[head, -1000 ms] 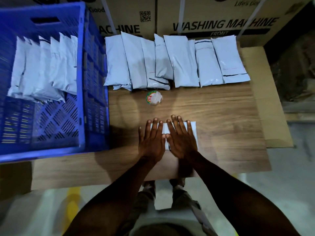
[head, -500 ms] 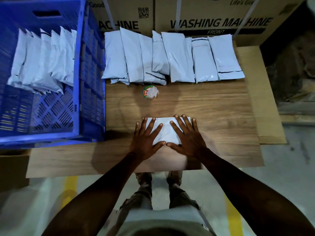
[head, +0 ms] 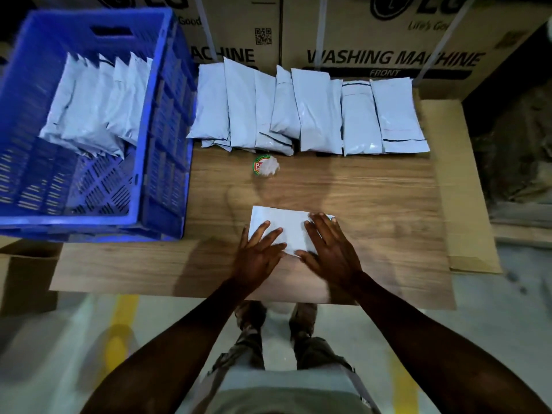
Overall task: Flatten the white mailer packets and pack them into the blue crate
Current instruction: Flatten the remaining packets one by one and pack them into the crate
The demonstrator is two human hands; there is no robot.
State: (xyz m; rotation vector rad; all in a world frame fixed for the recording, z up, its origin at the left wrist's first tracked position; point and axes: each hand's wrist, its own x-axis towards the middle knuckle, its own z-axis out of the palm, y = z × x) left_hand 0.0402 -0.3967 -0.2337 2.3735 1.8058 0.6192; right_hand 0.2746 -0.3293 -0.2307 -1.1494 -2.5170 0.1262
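The white packet (head: 285,227) lies flat on the table (head: 373,204) under the left hand (head: 258,258) and right hand (head: 331,249), fingers spread, and looks light, soft and slippery, best lifted by its edges.

Wooden table (head: 373,198) bears blue crate (head: 161,174), mailer packets (head: 316,115), small jar (head: 264,166).

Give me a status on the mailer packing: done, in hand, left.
Done: a leaning row of white packets already sits in the blue crate. In hand: the left hand and right hand press flat on one packet on the wooden table. Left: that packet plus the overlapping row of packets along the table's far edge. Much of the crate floor is still bare.
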